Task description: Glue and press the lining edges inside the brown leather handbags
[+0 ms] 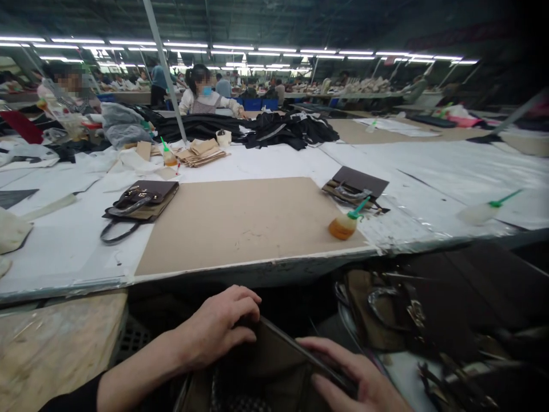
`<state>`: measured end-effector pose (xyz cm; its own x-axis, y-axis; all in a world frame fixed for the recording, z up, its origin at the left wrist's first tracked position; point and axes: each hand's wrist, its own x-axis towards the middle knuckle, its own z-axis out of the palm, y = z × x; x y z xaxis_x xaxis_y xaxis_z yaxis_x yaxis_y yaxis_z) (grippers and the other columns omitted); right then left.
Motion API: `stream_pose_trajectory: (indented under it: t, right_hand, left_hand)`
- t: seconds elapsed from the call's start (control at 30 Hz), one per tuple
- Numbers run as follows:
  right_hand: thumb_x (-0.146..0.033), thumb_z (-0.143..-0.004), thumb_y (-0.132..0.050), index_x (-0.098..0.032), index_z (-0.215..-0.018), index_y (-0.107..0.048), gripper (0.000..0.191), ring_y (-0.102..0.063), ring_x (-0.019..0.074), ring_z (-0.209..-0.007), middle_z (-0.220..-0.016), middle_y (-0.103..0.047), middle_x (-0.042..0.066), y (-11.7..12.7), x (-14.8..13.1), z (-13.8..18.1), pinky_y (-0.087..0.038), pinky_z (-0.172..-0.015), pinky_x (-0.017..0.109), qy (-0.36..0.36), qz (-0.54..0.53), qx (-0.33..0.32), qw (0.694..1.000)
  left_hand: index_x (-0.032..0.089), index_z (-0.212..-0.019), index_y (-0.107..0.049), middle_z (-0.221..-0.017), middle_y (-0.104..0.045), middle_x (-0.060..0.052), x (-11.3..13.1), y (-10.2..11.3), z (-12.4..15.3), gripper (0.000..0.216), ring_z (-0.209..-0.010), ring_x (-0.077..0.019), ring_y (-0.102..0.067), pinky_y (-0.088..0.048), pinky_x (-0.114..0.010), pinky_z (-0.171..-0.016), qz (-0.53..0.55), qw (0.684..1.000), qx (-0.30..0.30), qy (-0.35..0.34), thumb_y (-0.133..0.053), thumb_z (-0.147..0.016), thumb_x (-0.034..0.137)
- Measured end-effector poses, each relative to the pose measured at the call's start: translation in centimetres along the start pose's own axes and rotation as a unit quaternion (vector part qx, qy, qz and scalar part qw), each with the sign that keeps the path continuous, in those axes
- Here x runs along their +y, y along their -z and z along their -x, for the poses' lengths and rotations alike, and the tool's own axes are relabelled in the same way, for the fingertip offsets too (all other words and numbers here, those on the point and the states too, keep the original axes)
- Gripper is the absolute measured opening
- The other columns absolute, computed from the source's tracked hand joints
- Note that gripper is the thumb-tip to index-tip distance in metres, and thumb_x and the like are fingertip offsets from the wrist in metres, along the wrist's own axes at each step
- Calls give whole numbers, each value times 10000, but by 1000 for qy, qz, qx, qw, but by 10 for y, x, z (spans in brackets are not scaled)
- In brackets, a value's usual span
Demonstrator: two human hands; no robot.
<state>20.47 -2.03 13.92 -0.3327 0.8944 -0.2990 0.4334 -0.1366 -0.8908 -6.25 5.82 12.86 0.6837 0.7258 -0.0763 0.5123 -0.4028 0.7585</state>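
Low in the view, in front of the table edge, a dark brown handbag (278, 366) is held with its opening toward me; a checked patch shows inside. My left hand (223, 326) is closed at the far corner of its rim, fingers bent over the edge. Along the same rim, my right hand (347, 375) grips with the thumb on one side and the fingers on the other. The bag's lower part is cut off by the frame. On the table beyond lie two similar handbags, one at left (141, 200) and one at right (355, 186).
A brown board (249, 223) lies on the white table (283, 160). A glue bottle (343, 226) stands on its right, another bottle (478, 213) further right. More bags (386, 309) are piled at lower right. Across the table, a masked co-worker (206, 97) sits behind black pieces (291, 129).
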Motion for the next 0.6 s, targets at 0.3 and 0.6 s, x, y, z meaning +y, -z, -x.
stream_pose_trajectory:
  t: [0.3, 0.6]
  right_hand:
    - [-327, -879, -611, -265, -1245, -667, 376, -727, 234, -1008, -1153, -754, 45, 10, 35, -3, -591, -863, 263, 26, 101, 99, 990]
    - [-264, -951, -489, -237, -1274, -566, 333, -678, 179, -1125, -1276, -686, 78, -2, 42, -7, -564, -925, 227, 68, 194, 123, 971]
  left_hand:
    - [213, -796, -564, -1251, -627, -2, -1, -10, -30, 149, -1107, -212, -578, -432, -311, -941, -36, 998, -46, -4, -707, -832, 190]
    - [265, -1001, -539, -1066, -660, 17, -4, -17, -36, 287, -943, -222, -603, -433, -310, -820, -40, 997, -47, 49, -738, -795, 245]
